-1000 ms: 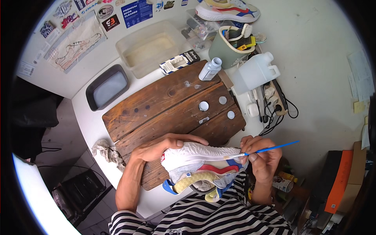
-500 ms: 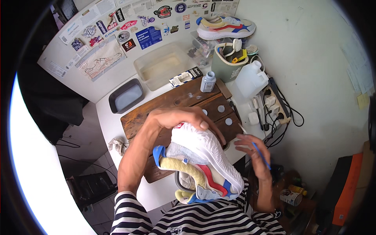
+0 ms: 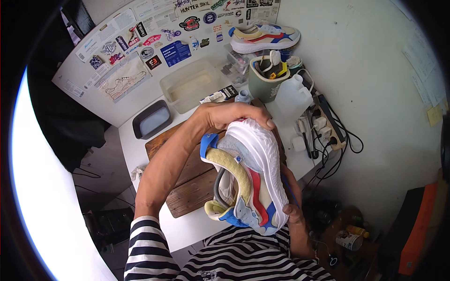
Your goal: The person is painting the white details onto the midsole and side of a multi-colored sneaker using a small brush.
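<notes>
A sneaker (image 3: 254,192) with a white sole and cream, red, blue and grey upper is held up on its side above the table. My left hand (image 3: 239,115) is closed around the heel end of the sole. Lower down, my right hand (image 3: 295,220) grips the sole near the toe, its thumb on the edge and its fingers mostly hidden behind. A slim blue stick (image 3: 291,186) shows along the right fingers; its tip is out of sight. Inside the shoe, a grey coiled spring (image 3: 217,188) curves beside whitish stuffing.
A wooden board (image 3: 187,194) lies on the white table under the shoe. Behind stand a dark tray (image 3: 136,126), a clear tub (image 3: 168,93), a small bottle (image 3: 243,96), a green bin (image 3: 262,89) and a jug (image 3: 293,98). A matching sneaker (image 3: 262,40) and a power strip (image 3: 333,122) are beyond.
My right hand has come in from the right and taken hold of the sole near the toe. The sneaker has turned and risen a little, and my left hand has shifted right with it.
</notes>
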A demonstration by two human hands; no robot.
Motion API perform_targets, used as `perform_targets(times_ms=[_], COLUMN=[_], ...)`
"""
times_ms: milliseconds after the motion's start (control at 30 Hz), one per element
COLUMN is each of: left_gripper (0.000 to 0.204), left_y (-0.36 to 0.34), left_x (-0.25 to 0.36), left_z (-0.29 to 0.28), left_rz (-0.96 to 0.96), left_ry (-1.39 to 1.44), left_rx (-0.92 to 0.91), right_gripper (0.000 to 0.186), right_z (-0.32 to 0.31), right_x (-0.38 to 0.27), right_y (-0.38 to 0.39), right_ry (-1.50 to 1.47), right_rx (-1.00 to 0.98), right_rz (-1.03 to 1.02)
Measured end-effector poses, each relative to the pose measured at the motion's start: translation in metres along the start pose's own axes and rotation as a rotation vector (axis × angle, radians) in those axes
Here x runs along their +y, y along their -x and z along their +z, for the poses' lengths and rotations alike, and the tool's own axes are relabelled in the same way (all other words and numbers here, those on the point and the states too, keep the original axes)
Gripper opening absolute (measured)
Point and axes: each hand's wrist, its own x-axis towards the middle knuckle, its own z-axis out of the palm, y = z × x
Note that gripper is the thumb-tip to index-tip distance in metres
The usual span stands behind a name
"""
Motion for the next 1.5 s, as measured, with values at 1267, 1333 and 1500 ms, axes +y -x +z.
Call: perform_targets(times_ms=[1267,1333,1500], left_gripper=[0.087,0.084,0.095], left_y=[0.108,0.113,0.106], left_x=[-0.182,-0.193,-0.2], left_z=[0.033,0.034,0.041], left_rz=[0.292,0.251,0.271], left_ry=[0.962,1.036,1.076], left_rx=[-0.02,-0.05,0.095], right_gripper=[0.1,0.074,0.032], right_z=[0.028,0.014,0.003], right_x=[0.005,-0.004,-0.002], right_y=[-0.011,-0.011,-0.038], right_ry=[-0.057,0.122,0.215], right_rx=[0.078,0.098,0.138], right_rz=[-0.226,-0.177,-0.306])
